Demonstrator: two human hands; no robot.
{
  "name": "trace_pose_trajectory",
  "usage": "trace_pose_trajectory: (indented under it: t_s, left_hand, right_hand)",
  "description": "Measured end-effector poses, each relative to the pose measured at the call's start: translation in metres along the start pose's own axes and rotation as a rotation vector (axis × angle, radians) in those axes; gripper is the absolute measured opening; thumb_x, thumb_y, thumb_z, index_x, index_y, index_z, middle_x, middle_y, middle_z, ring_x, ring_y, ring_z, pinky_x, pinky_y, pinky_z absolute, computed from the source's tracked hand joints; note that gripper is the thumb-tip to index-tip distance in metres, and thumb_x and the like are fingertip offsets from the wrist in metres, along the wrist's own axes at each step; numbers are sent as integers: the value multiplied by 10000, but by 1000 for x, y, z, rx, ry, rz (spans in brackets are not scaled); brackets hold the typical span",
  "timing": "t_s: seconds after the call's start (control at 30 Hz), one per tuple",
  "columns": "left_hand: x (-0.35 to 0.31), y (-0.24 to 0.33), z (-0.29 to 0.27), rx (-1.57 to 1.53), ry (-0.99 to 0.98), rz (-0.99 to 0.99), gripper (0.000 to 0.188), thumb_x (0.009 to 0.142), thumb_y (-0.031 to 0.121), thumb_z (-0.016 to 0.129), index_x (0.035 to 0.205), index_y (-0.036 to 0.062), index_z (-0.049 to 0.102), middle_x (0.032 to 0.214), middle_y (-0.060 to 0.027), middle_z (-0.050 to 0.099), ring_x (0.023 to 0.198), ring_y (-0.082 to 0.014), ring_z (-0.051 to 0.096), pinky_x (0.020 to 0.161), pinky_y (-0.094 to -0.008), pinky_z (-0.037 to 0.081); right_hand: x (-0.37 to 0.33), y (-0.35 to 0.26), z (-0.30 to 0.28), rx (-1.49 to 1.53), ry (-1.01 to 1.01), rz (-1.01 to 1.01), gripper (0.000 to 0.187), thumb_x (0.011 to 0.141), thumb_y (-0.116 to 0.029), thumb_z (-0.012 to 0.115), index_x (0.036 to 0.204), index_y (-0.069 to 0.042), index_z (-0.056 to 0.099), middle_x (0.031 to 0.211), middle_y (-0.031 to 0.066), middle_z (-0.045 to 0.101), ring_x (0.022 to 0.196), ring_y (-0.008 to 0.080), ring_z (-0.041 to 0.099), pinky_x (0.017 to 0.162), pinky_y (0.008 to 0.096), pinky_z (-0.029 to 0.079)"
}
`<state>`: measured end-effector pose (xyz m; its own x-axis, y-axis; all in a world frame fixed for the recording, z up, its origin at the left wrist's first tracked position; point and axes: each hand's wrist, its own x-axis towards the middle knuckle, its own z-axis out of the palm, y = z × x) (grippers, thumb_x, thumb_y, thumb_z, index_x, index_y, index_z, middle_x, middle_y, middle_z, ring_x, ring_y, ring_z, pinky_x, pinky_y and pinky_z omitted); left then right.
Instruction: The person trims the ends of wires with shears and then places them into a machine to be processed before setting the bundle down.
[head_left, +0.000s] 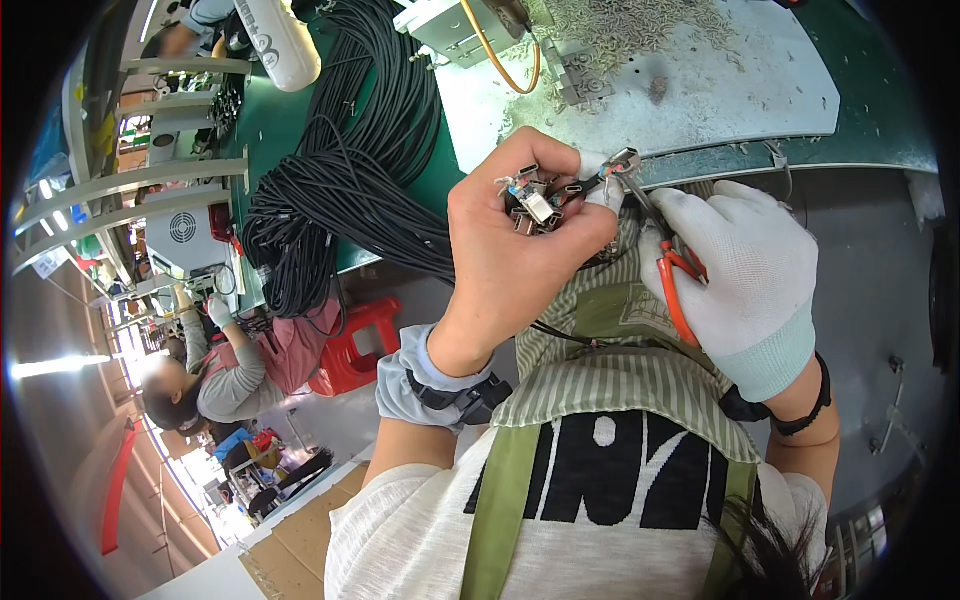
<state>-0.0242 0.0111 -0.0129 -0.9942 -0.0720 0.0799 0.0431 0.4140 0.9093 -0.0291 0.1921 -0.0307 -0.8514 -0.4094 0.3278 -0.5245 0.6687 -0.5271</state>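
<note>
My left hand (505, 265) is closed round a bunch of black cables with bare metal connectors (538, 206) at their ends. White covers wrap its thumb tip and forefinger tip. Between those tips one cable end (622, 163) sticks out to the right, with small coloured wires behind its metal plug. My right hand (750, 265), in a white knitted glove, grips pliers with red handles (675, 300). Their jaws reach up to that plug; whether they touch it I cannot tell. Part of the handles is hidden by the glove.
A thick coil of black cables (345, 200) lies on the green table (425, 165). Behind my hands, a white board (700, 115) carries scattered small metal bits beside a bench machine (455, 30). To the left are a red stool (355, 345) and a seated person (240, 375).
</note>
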Motion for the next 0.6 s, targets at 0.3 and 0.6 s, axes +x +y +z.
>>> trace_pose_trajectory:
  t_s: [0.3, 0.6]
  left_hand:
    - [-1, 1, 0, 28, -2, 29, 187, 682, -34, 667, 824, -1, 550, 675, 42, 532, 620, 9, 477, 561, -153, 394]
    - [-1, 2, 3, -53, -21, -22, 107, 729, -25, 651, 787, 1, 564, 708, 59, 524, 635, 10, 423, 562, -152, 334]
  right_hand:
    - [3, -1, -2, 0, 51, 11, 231, 682, -131, 707, 898, -79, 643, 611, 71, 498, 613, 254, 535, 557, 357, 438]
    - [1, 1, 6, 320, -54, 86, 135, 781, -177, 672, 840, -67, 621, 619, 117, 542, 545, 269, 558, 495, 327, 426]
